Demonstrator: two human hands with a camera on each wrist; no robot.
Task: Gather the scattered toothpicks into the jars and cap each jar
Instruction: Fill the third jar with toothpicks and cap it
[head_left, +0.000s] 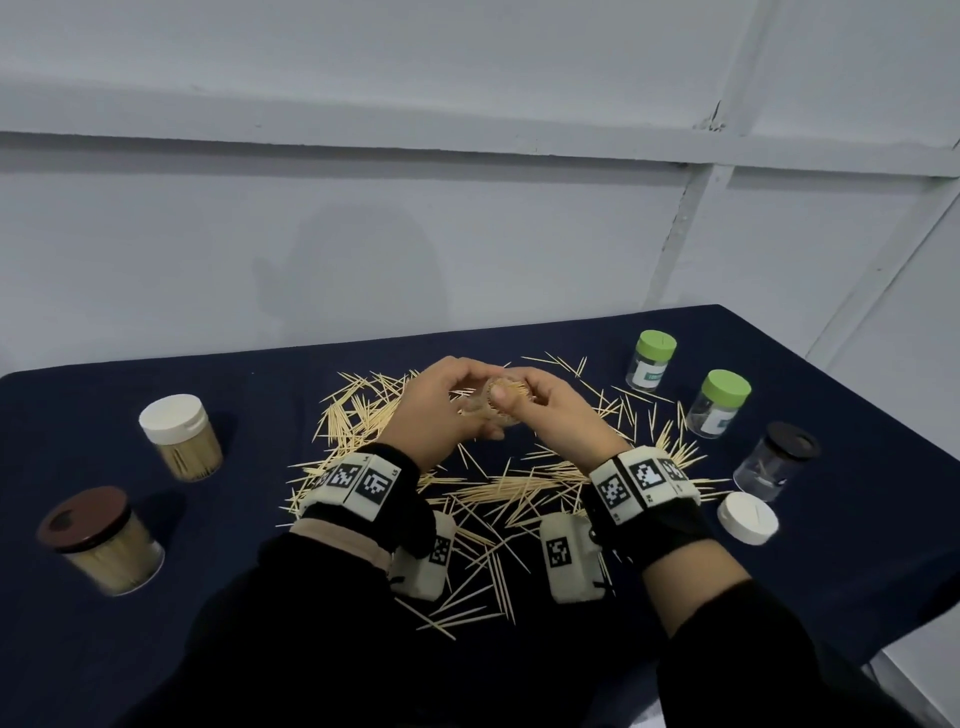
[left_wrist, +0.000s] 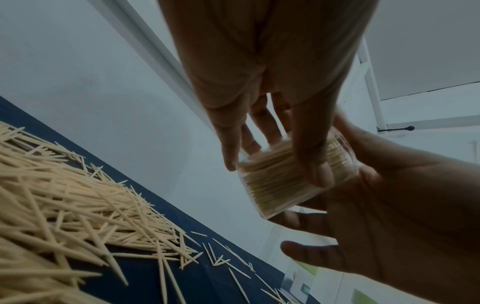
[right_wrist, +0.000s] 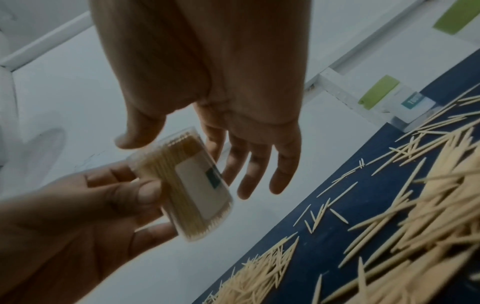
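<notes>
A dark blue cloth (head_left: 270, 613) covers the table, set against a pale grey panelled wall (head_left: 363, 234). At the left stand a brown-lidded jar (head_left: 104, 540) and a white-lidded jar (head_left: 182, 436), both packed with toothpicks. In the middle loose toothpicks (head_left: 498, 493) lie scattered in a heap. Above them the left hand (head_left: 441, 410) grips a clear open jar (head_left: 498, 405), tilted, uncapped and full of pale toothpicks; the right hand (head_left: 556, 410) meets it with the thumb at the mouth and the other fingers relaxed. At the right stand two green-lidded jars (head_left: 722, 402), a black-lidded jar (head_left: 776, 460) and a loose white cap (head_left: 747, 518).
</notes>
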